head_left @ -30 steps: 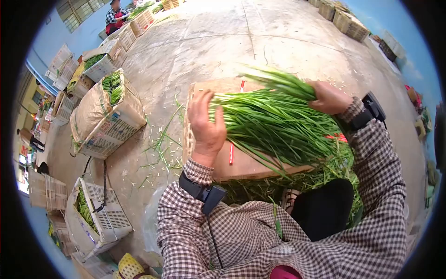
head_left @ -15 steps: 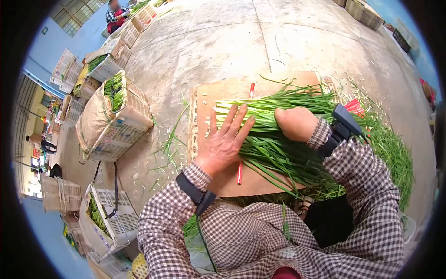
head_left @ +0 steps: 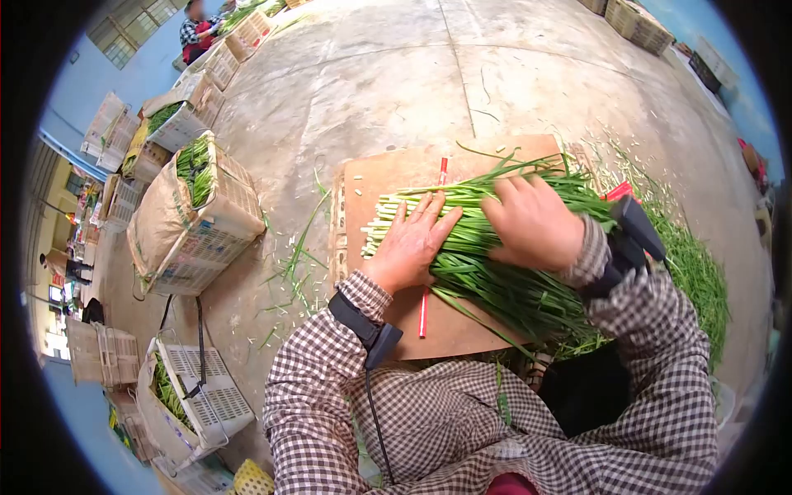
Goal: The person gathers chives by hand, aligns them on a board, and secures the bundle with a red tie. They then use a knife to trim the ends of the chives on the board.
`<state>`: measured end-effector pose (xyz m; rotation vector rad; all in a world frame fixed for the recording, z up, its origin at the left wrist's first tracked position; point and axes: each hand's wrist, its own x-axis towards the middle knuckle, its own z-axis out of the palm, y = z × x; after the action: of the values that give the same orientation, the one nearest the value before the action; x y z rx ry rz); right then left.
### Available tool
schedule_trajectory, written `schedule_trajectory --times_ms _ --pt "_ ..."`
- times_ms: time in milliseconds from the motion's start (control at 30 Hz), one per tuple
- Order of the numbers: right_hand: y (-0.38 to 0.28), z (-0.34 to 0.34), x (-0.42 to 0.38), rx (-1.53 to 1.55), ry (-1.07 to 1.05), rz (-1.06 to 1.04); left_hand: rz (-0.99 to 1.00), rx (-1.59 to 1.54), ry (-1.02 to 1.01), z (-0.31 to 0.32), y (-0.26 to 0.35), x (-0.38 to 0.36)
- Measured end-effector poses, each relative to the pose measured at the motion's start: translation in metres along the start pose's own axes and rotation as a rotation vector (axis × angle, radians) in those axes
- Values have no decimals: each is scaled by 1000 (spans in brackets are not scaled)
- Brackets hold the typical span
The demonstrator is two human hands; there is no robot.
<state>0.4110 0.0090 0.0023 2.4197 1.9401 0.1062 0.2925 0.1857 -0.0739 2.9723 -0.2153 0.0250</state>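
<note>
A thick bundle of garlic chives [head_left: 511, 285] lies across a brown board [head_left: 379, 173], pale cut ends to the left and green leaves to the right. My left hand [head_left: 412, 245] rests flat on the pale stems, fingers stretched out. Over the leaves, my right hand [head_left: 535, 224] is curled with its fingers bent down into the chives; it is slightly blurred, and its fingertips are partly hidden. A red printed strip [head_left: 424, 313] runs beneath the bundle and shows on both sides of it.
Loose green leaves [head_left: 693, 280] are heaped to the right of the board, near more red strips [head_left: 620, 191]. A covered crate of greens [head_left: 198, 227] and a white crate [head_left: 202, 388] stand on the left. A person [head_left: 196, 35] works at the far back left.
My right hand has turned from a fist with its thumb leftward to knuckles up, fingers bent into the leaves. My left hand has shifted slightly right and down, its fingers closer together.
</note>
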Motion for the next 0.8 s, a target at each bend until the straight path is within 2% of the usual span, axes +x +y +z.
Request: schedule_trajectory --times_ms 33,100,133,233,300,333,400,433,500,567,633,733,800 --pt "10 12 17 109 193 -54 10 -4 -4 0 1 0" --pt "33 46 60 344 299 -68 -16 1 -19 -3 3 1" --pt "41 68 70 336 303 -66 -10 -3 -6 -2 3 0" --pt "50 115 73 445 -46 54 -9 -26 41 1 2 -2" --pt "45 132 62 439 218 -72 -7 -25 40 4 2 -5" --pt "35 104 55 577 -32 24 -8 -81 97 7 3 -7" --pt "28 98 47 635 -73 -21 1 -111 234 11 5 -11" --pt "26 95 47 686 -108 -68 3 -110 234 13 5 -10" --pt "25 94 46 722 -128 -83 -37 166 413 16 8 -11" --pt "29 114 50 937 -68 -91 -32 233 354 3 3 -2" --pt "36 123 56 928 -67 -143 -11 34 76 3 -10 5" --pt "31 110 57 869 -85 -159 -30 -141 2 5 -15 8" --pt "20 78 51 316 -185 67 -29 -138 -13 2 -17 10"
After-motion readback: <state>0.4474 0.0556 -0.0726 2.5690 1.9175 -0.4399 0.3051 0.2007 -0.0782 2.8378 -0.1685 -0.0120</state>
